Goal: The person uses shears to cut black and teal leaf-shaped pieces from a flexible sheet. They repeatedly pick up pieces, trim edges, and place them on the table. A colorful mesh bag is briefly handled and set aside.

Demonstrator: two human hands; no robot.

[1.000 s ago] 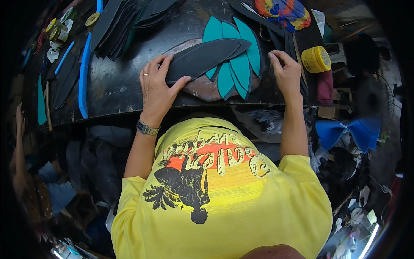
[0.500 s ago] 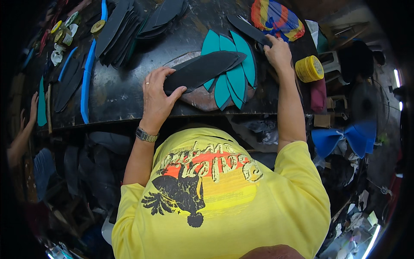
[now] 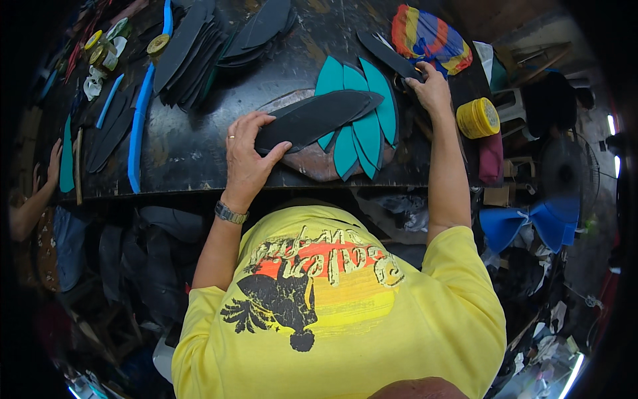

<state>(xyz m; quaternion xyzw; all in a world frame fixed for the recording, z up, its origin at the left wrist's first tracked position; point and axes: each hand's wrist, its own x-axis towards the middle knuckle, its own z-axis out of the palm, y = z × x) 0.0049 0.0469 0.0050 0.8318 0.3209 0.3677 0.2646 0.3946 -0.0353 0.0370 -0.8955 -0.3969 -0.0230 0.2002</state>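
Black sole blank (image 3: 319, 118) sits at frame centre, its near end pinched in your left hand (image 3: 247, 159), lying over the teal cutouts (image 3: 362, 120). Your right hand (image 3: 430, 90), upper right, closes on a dark tool (image 3: 389, 56). Held at one end, the blank could pivot and scatter the cutouts across the counter (image 3: 193, 139).

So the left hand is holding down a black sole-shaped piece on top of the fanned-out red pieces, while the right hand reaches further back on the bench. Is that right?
Not quite: the fanned-out pieces are teal, not red. The head view shows the left hand holding the black sole-shaped piece over them, while the right hand reaches further back on the bench.
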